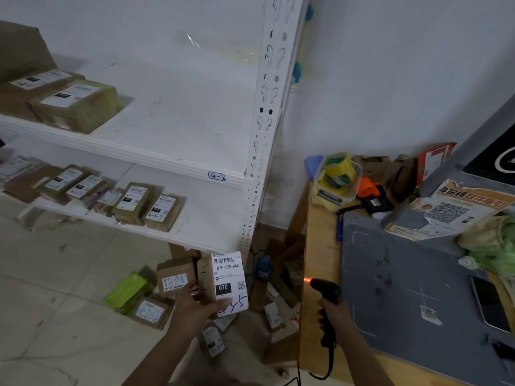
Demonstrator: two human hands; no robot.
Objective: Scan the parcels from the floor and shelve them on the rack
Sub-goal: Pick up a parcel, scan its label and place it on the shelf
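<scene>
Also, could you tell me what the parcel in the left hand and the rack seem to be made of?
The parcel looks like matte brown cardboard, with a white paper label stuck on its face. The rack is probably white-painted metal: its upright is thin and punched with keyhole slots.

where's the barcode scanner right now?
Head view, lower centre-right: the barcode scanner is gripped in the right hand at the wooden desk's left edge, red light aimed left toward the labelled parcel the left hand holds.
</scene>
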